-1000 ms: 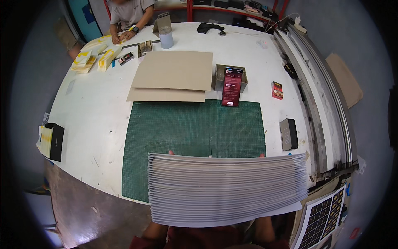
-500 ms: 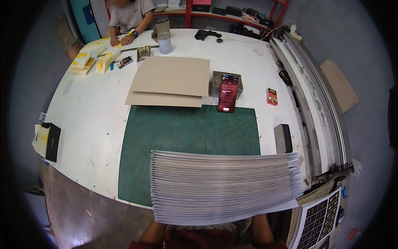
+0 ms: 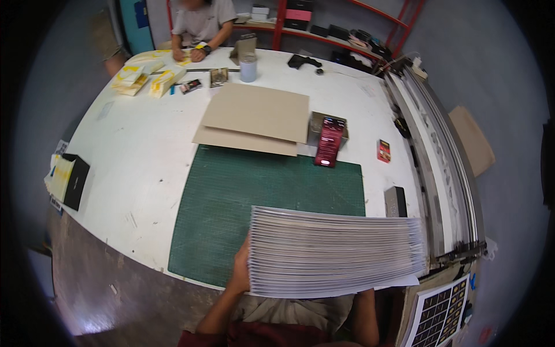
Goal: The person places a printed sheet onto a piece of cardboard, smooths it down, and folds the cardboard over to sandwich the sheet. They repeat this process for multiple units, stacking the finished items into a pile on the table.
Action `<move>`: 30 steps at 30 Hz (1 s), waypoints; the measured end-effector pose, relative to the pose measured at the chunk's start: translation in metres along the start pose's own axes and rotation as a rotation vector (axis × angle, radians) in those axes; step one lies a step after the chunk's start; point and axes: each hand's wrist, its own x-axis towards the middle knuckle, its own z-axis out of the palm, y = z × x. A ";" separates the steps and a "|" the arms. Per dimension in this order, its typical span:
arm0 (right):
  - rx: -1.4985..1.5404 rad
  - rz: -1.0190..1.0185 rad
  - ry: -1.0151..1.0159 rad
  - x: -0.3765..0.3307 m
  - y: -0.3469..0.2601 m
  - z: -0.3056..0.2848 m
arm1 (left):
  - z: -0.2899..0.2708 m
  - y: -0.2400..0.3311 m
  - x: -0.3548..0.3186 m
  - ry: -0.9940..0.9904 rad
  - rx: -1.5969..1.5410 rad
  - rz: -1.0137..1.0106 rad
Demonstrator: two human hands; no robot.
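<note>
Gripping the left edge of a thick sheet stack [image 3: 338, 254], the left hand [image 3: 240, 269] holds it above the near edge of the green mat [image 3: 243, 196]. The stack hides the right hand, so I cannot tell its grasp. Cardboard sheets [image 3: 257, 115] lie beyond the mat.

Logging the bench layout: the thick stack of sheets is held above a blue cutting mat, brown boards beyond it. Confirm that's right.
One thing is wrong: the cutting mat is green, not blue, as the head view shows. The stack of sheets is held above it, left hand at its edge, brown boards beyond.
</note>
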 end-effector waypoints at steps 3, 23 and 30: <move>-0.080 -0.035 -0.009 -0.005 0.005 0.001 | 0.016 0.007 0.004 0.046 -0.103 -0.076; 0.463 0.085 0.036 0.022 -0.047 0.024 | 0.008 0.019 0.011 -0.016 -0.031 0.174; 0.254 0.011 0.126 0.031 -0.075 0.032 | 0.009 0.015 0.012 -0.007 -0.010 0.162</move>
